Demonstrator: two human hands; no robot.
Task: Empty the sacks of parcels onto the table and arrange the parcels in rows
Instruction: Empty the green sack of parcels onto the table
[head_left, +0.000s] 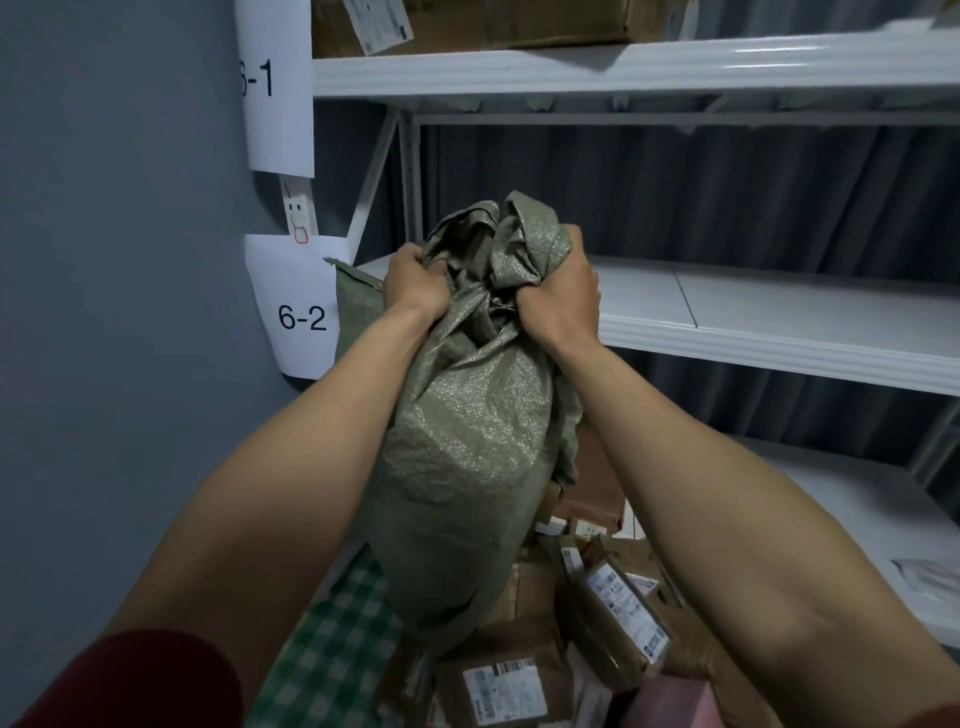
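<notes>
A green woven sack (467, 441) hangs upended in front of me, its bunched end at the top. My left hand (415, 283) grips the bunched fabric on the left and my right hand (558, 291) grips it on the right. Below the sack lies a heap of brown cardboard parcels (608, 613) with white labels, on a table with a green checked cloth (332, 649). The sack's lower end touches the heap and hides part of it.
White metal shelves (779, 322) stand behind the sack, with paper tags 6-1 (275, 83) and 6-2 (304, 317) on the left upright. A second green sack (356, 306) lies on the middle shelf's left end. A grey wall is at left.
</notes>
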